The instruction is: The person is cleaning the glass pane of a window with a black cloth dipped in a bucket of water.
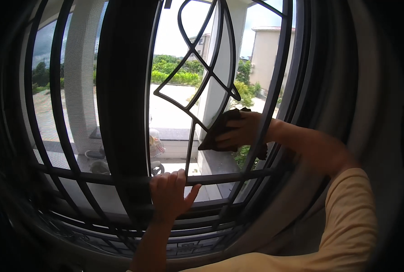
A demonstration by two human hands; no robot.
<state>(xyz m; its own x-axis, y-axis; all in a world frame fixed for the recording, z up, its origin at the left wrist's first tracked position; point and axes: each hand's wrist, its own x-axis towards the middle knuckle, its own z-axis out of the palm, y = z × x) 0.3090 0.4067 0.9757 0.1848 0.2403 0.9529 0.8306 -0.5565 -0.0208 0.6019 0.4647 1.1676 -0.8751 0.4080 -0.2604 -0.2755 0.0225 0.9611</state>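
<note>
My right hand is closed on a dark cloth, its fingers pressing it near the lower end of the curved bars. The cloth hangs bunched around the hand, beside the scrollwork of the black metal window grille. A slanting upright bar meets my right wrist; I cannot tell for sure whether the arm passes behind it. Lower and to the left, my left hand has its fingers wrapped over the horizontal bar, with the thumb along its near side.
A thick dark window frame post stands left of the scrollwork, with a mesh screen and more bars beyond it. Outside are a pale pillar, a paved yard, green shrubs and a building. A dark curtain-like surface borders the right.
</note>
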